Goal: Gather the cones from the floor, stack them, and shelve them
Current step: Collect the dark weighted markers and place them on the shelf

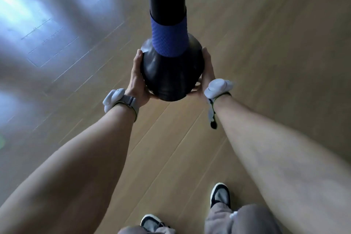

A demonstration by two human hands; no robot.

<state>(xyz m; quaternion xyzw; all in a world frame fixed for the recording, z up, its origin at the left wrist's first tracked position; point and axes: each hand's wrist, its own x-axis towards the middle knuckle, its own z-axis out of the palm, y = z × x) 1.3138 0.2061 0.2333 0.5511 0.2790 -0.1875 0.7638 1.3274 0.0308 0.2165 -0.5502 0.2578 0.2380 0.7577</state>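
Black, smooth plastic fills the centre of the view: a tall stack of black cones with a blue dimpled band (169, 74) is held out in front of the person, its wide round base nearest the camera and its narrow end running up and out of the picture at 12 o'clock. The left hand (137, 80) presses against the base at its 9 o'clock side, palm flat to the plastic, fingers spread partly open and curved along the rim. The right hand (205, 74) mirrors it at the 3 o'clock side, fingers extended up the edge and thumb tucked under the base. Both hands cup the stack between them, clear of the ground.

Each wrist carries a pale grey strapped device, the left wrist device (114, 99) at 8 o'clock of the base and the right wrist device (218, 87) at 4 o'clock. Bare forearms run back toward the lower corners.

Beneath everything lies a light wooden plank floor (266, 34), blurred, with a bright window reflection at 10 o'clock. At 6 o'clock, two grey and white sneakers with dark trim (220, 194) and grey trouser legs (241, 220) show.
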